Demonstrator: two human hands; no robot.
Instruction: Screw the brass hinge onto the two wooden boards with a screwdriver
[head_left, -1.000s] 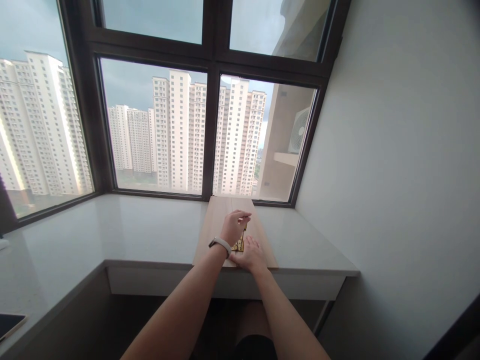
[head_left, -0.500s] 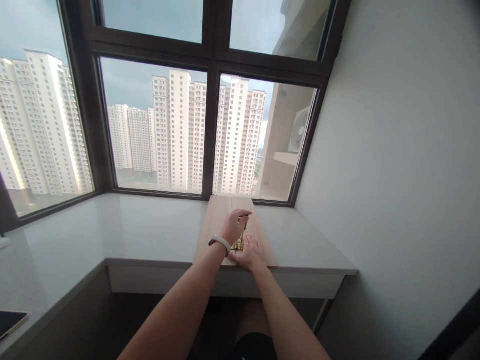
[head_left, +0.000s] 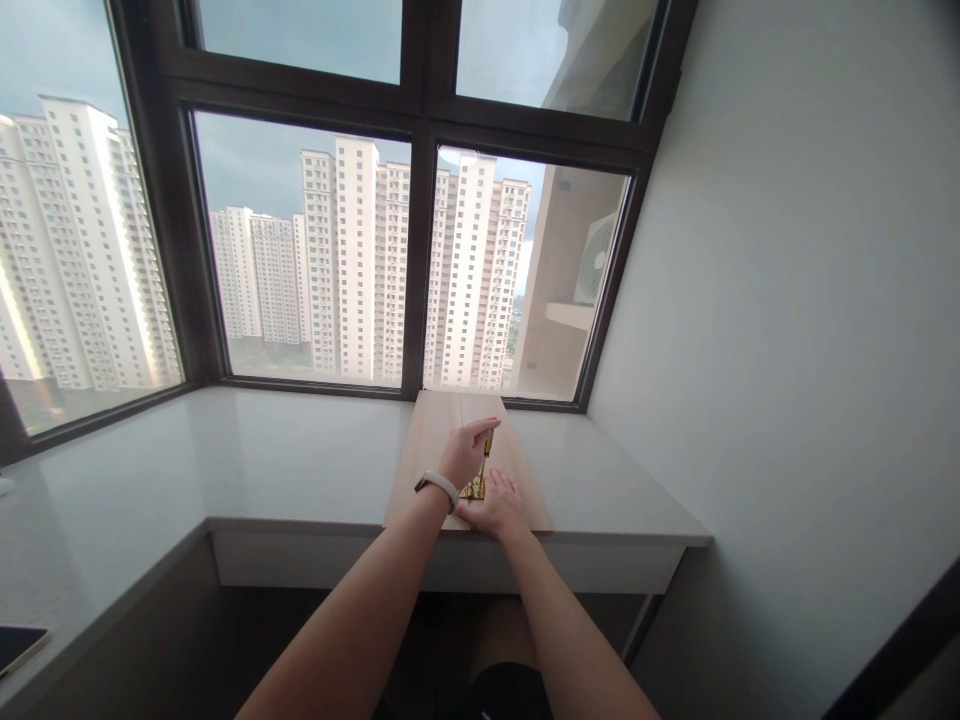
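A light wooden board (head_left: 439,432) lies on the white windowsill counter (head_left: 300,460), running from the window toward me. A small brass hinge (head_left: 475,489) rests on the board near its front end. My left hand (head_left: 463,452), with a watch on its wrist, is closed around a thin yellow-handled tool (head_left: 486,448) that stands upright over the hinge. My right hand (head_left: 499,505) lies on the board, fingers pressed down beside the hinge and touching it.
A dark-framed window (head_left: 420,200) rises behind the counter, with tower blocks outside. A white wall (head_left: 787,300) closes the right side. A dark flat device (head_left: 19,645) sits at the counter's near left edge. My knees show under the counter.
The view has drifted slightly down and left. My left hand has turned a little on the tool; the right hand stays pressed by the hinge.
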